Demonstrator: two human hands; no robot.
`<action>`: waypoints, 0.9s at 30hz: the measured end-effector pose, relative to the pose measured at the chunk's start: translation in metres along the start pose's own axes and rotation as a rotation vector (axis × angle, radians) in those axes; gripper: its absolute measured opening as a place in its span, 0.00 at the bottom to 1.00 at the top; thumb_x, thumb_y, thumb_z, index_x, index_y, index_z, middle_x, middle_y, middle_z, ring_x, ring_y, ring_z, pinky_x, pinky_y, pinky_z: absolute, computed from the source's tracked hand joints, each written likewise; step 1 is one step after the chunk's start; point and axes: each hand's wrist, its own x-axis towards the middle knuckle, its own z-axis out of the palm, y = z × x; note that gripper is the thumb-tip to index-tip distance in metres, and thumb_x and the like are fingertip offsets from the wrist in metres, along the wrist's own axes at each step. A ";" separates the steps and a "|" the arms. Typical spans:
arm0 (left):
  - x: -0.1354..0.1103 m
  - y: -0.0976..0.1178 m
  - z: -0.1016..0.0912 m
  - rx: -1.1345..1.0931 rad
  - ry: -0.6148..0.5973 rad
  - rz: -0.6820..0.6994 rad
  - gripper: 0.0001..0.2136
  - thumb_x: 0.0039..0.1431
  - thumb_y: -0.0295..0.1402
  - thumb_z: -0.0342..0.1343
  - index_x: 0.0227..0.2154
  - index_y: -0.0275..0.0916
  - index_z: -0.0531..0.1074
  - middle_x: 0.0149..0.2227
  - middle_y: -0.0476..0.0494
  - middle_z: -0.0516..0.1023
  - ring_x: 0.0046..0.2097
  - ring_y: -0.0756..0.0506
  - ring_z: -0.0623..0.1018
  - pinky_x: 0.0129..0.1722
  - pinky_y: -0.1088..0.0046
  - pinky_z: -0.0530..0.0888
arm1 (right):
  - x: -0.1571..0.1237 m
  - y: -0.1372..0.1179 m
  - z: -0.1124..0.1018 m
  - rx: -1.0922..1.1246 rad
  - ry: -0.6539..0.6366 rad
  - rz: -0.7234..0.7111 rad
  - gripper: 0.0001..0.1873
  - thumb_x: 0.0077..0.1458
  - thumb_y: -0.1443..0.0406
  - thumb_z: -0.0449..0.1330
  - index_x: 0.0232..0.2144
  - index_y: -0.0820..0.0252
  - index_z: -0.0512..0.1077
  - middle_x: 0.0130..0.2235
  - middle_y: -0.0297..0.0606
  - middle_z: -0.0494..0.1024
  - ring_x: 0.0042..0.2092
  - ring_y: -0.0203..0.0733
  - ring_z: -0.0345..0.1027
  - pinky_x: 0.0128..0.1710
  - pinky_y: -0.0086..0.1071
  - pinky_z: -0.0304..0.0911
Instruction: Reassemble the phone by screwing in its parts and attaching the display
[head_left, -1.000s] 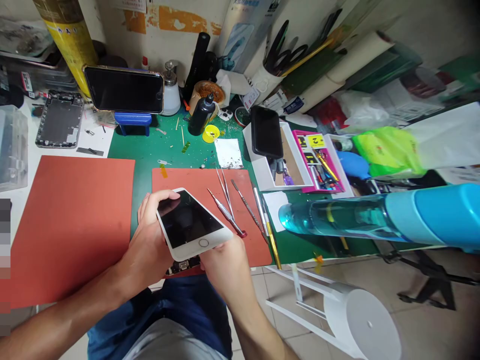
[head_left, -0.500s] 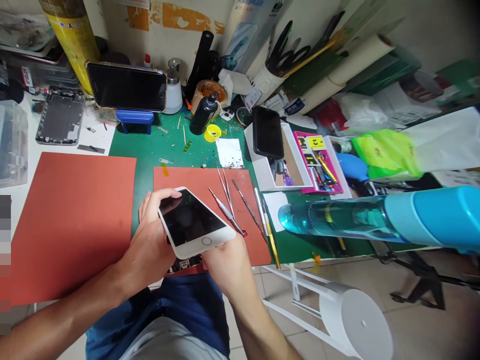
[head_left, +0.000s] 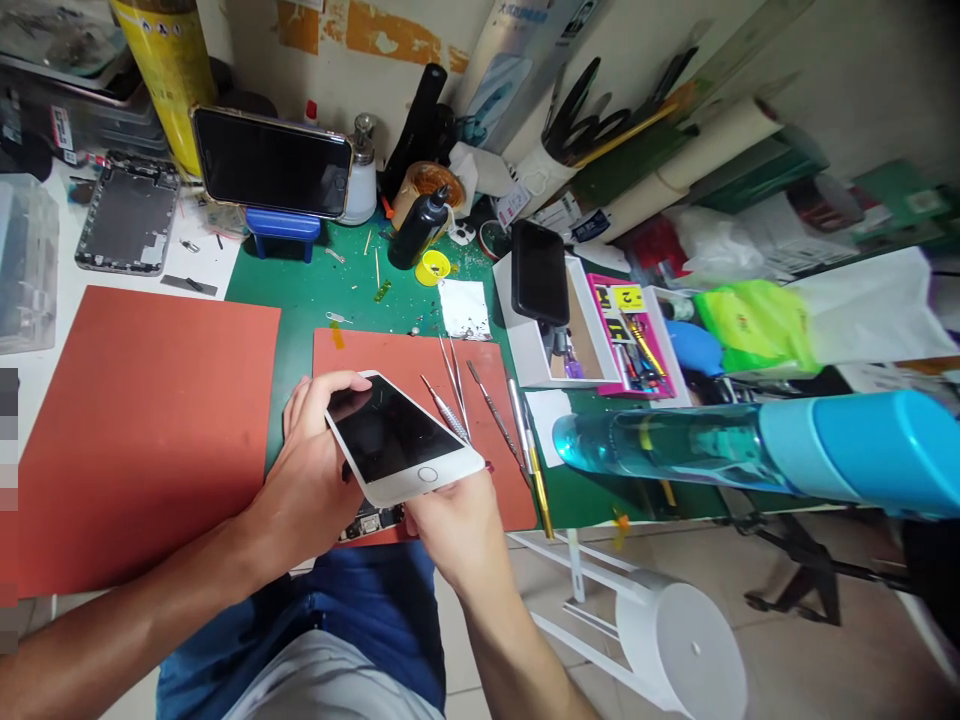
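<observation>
A white phone [head_left: 390, 435] is held up over a red mat [head_left: 420, 355], tilted, with its black screen facing up. It is gripped at one long side by the left hand [head_left: 311, 470], with the fingers curled round the edge. Its bottom end is held by the right hand [head_left: 450, 525]. A small circuit board [head_left: 367, 522] is seen under it, and thin metal picks [head_left: 446, 412] lie just beside it.

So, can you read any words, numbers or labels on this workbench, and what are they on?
"2", as best I can tell, on the yellow sticker on the pink tray.
Blue characters on the tall printed tube: too blurred to read.
Small print on the yellow canister: too small to read.
Red-and-white label on the stacked cases: too small to read.
White smartphone: no readable text on its face.
</observation>
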 end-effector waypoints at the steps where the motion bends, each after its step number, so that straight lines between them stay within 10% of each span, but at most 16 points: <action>1: 0.000 0.000 0.000 0.005 -0.001 -0.004 0.11 0.65 0.24 0.55 0.44 0.44 0.79 0.66 0.39 0.65 0.66 0.37 0.70 0.71 0.49 0.69 | 0.000 0.001 0.000 -0.019 0.013 -0.021 0.09 0.48 0.61 0.61 0.24 0.52 0.63 0.17 0.24 0.64 0.22 0.36 0.58 0.23 0.29 0.54; 27: 0.011 0.012 -0.018 -0.141 -0.119 -0.170 0.16 0.63 0.37 0.63 0.53 0.46 0.73 0.66 0.36 0.64 0.66 0.33 0.71 0.66 0.47 0.74 | 0.003 -0.008 0.000 0.049 -0.021 -0.010 0.11 0.49 0.57 0.60 0.22 0.51 0.63 0.15 0.22 0.57 0.20 0.33 0.52 0.21 0.29 0.48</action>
